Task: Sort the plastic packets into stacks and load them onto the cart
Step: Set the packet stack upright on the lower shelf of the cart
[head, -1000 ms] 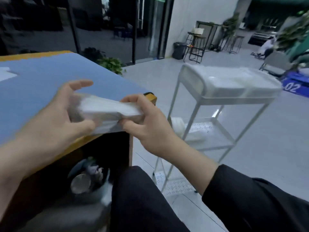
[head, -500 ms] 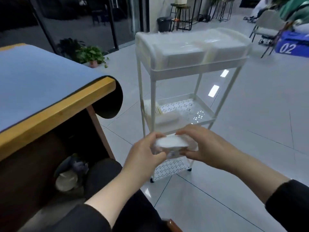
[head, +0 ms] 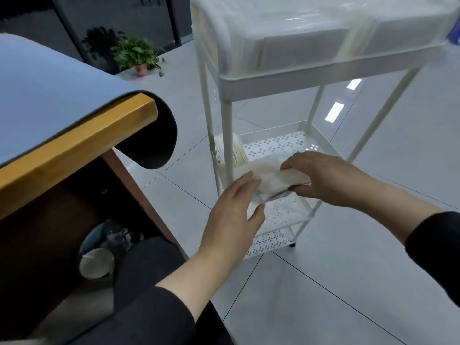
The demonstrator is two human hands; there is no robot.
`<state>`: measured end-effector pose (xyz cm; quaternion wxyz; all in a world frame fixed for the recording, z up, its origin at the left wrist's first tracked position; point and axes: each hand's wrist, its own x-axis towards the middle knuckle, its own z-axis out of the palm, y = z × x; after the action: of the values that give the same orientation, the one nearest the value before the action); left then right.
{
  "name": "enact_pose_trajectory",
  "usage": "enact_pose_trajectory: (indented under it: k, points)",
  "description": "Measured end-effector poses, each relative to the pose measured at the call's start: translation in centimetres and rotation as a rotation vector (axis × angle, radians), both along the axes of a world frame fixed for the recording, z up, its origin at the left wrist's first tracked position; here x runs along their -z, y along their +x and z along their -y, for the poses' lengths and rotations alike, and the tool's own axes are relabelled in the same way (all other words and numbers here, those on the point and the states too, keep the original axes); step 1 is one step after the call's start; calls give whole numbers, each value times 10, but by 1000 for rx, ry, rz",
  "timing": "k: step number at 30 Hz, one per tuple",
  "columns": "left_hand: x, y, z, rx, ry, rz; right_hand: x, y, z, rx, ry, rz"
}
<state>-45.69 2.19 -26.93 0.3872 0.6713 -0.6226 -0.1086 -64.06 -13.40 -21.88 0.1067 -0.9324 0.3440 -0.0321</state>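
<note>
Head view: both hands' grip holds a white plastic packet stack [head: 271, 176] over the white wire cart's [head: 286, 80] middle shelf; next, lower and release.

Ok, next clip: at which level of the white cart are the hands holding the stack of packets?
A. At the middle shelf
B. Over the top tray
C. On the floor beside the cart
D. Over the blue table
A: both the left hand and the right hand hold the stack of packets at the middle shelf of the cart, below the already loaded top tray.
</note>
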Motion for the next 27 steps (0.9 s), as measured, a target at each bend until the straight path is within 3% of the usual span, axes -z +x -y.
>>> enact_pose_trajectory:
  k: [3, 8, 12, 21, 27]
  points:
    - [19, 8, -13, -48, -139, -8, 4, 7, 15, -9, 33, -32]
    - [30, 28, -17, -154, -24, -70, 11, 21, 27, -22, 8, -21]
    - [28, 35, -10, -121, 48, -70, 15, 27, 30, -16, -2, -4]
    - [35, 43, -12, -129, -49, -51, 4, 20, 20, 0, 56, 5]
    - [12, 70, 2, -152, -169, -19, -38, -8, 15, 287, 224, 225]
